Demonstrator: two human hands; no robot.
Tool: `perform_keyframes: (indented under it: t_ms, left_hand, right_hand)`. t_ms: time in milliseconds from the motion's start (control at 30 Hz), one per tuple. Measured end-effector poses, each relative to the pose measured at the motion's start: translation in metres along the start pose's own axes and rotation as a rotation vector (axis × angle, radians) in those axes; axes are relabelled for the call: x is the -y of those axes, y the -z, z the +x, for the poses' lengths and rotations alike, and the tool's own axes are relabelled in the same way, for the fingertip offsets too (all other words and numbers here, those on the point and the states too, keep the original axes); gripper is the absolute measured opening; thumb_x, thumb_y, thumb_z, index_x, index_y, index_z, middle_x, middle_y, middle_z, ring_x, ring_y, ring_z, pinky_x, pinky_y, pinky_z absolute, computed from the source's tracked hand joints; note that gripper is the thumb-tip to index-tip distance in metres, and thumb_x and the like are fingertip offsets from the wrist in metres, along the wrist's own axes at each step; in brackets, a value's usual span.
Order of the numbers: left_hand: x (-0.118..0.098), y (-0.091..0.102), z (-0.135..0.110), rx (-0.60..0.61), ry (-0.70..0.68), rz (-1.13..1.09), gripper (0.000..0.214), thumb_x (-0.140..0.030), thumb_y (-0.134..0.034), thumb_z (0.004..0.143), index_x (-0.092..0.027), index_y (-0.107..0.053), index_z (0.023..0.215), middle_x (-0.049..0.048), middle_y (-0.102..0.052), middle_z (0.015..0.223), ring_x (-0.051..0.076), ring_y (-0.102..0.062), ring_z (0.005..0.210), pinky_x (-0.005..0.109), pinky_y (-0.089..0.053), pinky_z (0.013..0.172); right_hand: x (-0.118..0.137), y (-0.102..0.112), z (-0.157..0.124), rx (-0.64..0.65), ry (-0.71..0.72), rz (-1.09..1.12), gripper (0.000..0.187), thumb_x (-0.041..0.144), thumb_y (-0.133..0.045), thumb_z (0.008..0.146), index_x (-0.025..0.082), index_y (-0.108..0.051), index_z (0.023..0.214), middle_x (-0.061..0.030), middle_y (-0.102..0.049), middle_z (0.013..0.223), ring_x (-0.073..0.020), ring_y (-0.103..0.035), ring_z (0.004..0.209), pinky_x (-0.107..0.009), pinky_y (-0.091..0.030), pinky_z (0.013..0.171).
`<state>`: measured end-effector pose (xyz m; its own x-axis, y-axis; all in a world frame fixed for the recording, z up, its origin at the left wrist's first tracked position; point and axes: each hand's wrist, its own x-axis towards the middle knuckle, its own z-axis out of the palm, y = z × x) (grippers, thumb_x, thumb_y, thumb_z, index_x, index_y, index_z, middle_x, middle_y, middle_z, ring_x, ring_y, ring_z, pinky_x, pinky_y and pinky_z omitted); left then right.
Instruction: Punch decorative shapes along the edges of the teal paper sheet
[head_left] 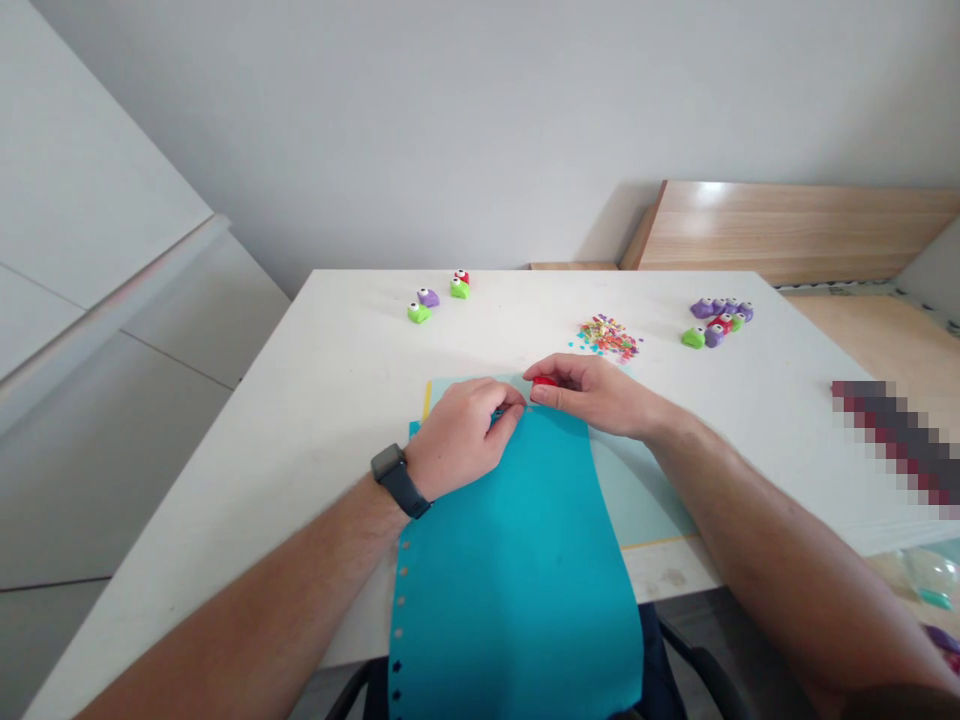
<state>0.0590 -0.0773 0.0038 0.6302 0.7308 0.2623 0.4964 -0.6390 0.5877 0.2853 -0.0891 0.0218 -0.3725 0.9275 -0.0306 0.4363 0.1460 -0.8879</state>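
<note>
A teal sheet [517, 560] with a row of small punched holes down its left side hangs over the table's front edge. My left hand [474, 432], wearing a dark watch, has its fingers closed on the sheet's far edge. Just right of it, my right hand [589, 392] grips a small red hole punch [543, 384] at that same edge. Fingers partly cover the punch, so I cannot tell whether its jaws are around the paper. Beyond the right hand lies a pile of colourful punched paper bits [609, 337].
Below the sheet lies a pale mat [645, 490] with a yellow edge. Several googly-eyed punches in green [419, 313], purple [428, 297] and red stand at the back left; another cluster [718, 325] is at the right. A pixelated dark object [900, 440] lies at the right edge.
</note>
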Motion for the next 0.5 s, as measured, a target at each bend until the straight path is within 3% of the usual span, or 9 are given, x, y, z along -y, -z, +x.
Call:
perform_keyframes:
  t_ms: [333, 500]
  left_hand:
    - [0.0012, -0.0008, -0.0001, -0.009, -0.003, -0.001, 0.017, -0.026, -0.053, 0.099, -0.019, -0.068, 0.095, 0.0044, -0.070, 0.093, 0.020, -0.064, 0.090, 0.035, -0.048, 0.083]
    - [0.0011, -0.0010, 0.0000, -0.008, 0.002, 0.002, 0.017, -0.027, -0.053, 0.099, -0.019, -0.068, 0.094, 0.0040, -0.070, 0.092, 0.020, -0.064, 0.088, 0.034, -0.048, 0.081]
  right_hand:
    - [0.0014, 0.0016, 0.0000, 0.063, 0.034, 0.016, 0.044, 0.052, -0.059, 0.094, 0.019, -0.069, 0.121, -0.0049, -0.072, 0.106, -0.0172, -0.063, 0.090, -0.030, -0.051, 0.079]
    - [0.0020, 0.0017, 0.0000, 0.010, 0.046, 0.013, 0.044, 0.051, -0.060, 0.093, 0.018, -0.069, 0.121, -0.0049, -0.073, 0.105, -0.0185, -0.064, 0.093, -0.031, -0.051, 0.080]
